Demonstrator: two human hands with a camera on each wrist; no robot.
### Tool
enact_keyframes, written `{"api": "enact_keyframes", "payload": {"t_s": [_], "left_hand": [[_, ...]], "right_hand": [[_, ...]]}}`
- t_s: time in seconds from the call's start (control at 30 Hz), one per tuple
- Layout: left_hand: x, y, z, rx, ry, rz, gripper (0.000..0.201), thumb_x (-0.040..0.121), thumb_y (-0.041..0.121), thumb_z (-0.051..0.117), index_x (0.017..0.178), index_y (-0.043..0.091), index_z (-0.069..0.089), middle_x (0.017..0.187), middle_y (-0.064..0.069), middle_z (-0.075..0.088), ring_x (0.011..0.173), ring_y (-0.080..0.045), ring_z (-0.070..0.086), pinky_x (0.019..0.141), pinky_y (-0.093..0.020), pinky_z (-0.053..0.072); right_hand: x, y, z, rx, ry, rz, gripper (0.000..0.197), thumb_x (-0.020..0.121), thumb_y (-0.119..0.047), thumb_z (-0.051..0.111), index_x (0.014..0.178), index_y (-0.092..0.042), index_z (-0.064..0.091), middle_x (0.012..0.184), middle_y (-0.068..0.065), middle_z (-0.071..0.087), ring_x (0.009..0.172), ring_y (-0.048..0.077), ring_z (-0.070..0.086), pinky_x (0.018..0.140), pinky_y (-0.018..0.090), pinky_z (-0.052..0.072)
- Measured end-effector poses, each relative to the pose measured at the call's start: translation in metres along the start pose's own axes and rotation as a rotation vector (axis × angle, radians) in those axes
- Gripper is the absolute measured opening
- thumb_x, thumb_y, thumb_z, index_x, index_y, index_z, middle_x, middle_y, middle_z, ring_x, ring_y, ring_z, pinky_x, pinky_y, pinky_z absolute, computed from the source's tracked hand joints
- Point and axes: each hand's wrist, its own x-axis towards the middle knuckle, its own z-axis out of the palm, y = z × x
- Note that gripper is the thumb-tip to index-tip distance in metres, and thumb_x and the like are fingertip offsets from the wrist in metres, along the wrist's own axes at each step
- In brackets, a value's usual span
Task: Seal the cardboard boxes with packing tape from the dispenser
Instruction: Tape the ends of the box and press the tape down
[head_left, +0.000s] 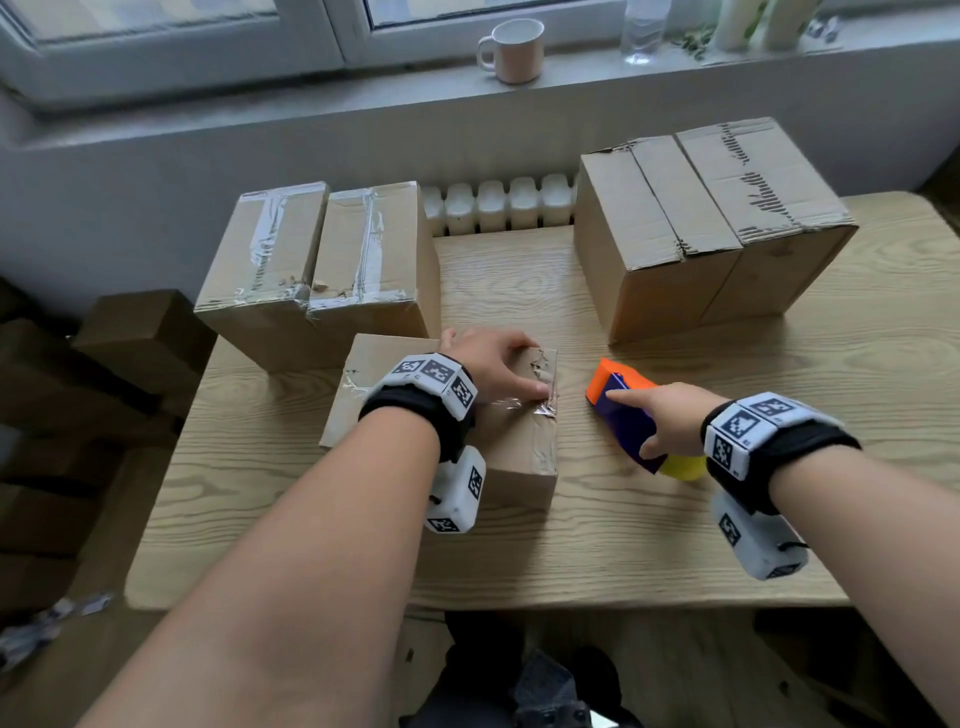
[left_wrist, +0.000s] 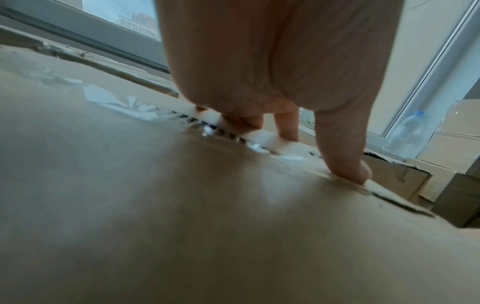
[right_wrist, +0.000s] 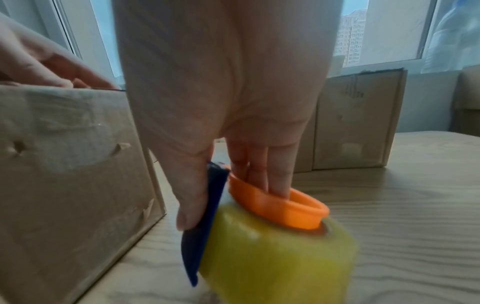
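Observation:
A small cardboard box lies on the table in front of me, with crinkled clear tape across its top. My left hand rests on that top, fingers straight, the fingertips pressing the tape down near the box's right edge. To the right, my right hand grips the tape dispenser, orange and dark blue with a yellow roll. In the right wrist view the fingers pass through the orange handle and the thumb lies on the blue plate. The dispenser is low over the table beside the box.
Two taped boxes stand at the back left and larger boxes at the back right. A mug and a water bottle are on the windowsill. More cardboard sits on the floor left of the wooden table.

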Motion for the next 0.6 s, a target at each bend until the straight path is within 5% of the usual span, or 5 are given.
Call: {"api": "enact_keyframes", "payload": {"t_s": [0.13,0.3,0.4,0.47,0.6], "left_hand": [[-0.009,0.003,-0.005,-0.053,0.007,-0.038,0.050,0.083,0.051,0.064,0.130,0.038,0.052,0.134,0.009,0.053,0.131,-0.021,0.035,0.110,-0.037,0.016],[-0.010,0.007,-0.009,-0.010,-0.011,-0.078,0.050,0.082,0.053,0.066,0.125,0.030,0.057,0.123,0.007,0.061,0.117,-0.019,0.050,0.098,-0.032,0.032],[-0.001,0.007,-0.011,0.024,-0.084,-0.131,0.051,0.080,0.059,0.065,0.112,0.019,0.062,0.107,0.001,0.066,0.092,-0.018,0.058,0.075,-0.027,0.040],[0.002,0.004,-0.009,0.017,-0.108,-0.168,0.053,0.078,0.062,0.064,0.104,0.016,0.064,0.095,-0.001,0.066,0.081,-0.017,0.058,0.067,-0.027,0.040],[-0.001,-0.004,-0.002,-0.081,-0.097,-0.118,0.056,0.083,0.050,0.066,0.129,0.021,0.055,0.121,-0.001,0.062,0.107,-0.018,0.058,0.084,-0.027,0.043]], "right_hand": [[0.005,-0.014,0.013,0.014,-0.018,-0.037,0.075,0.086,-0.026,0.066,0.150,-0.032,0.027,0.140,0.006,0.050,0.122,0.027,0.051,0.086,0.026,0.042],[-0.001,-0.029,-0.004,0.160,0.129,-0.015,0.036,0.095,-0.026,0.051,0.129,-0.035,0.060,0.127,0.003,0.061,0.116,0.023,0.055,0.088,0.026,0.041],[-0.011,-0.046,-0.030,0.532,0.332,-0.042,0.037,0.092,-0.050,0.053,0.097,-0.020,0.075,0.088,0.005,0.072,0.084,0.023,0.066,0.075,0.034,0.053],[-0.016,-0.063,-0.037,0.677,0.290,-0.075,0.044,0.081,-0.058,0.065,0.079,-0.016,0.076,0.072,0.005,0.072,0.070,0.022,0.069,0.068,0.038,0.059],[-0.012,-0.076,-0.027,0.628,0.288,-0.043,0.036,0.065,-0.056,0.078,0.068,-0.019,0.076,0.064,0.005,0.070,0.069,0.022,0.067,0.071,0.040,0.057]]}}
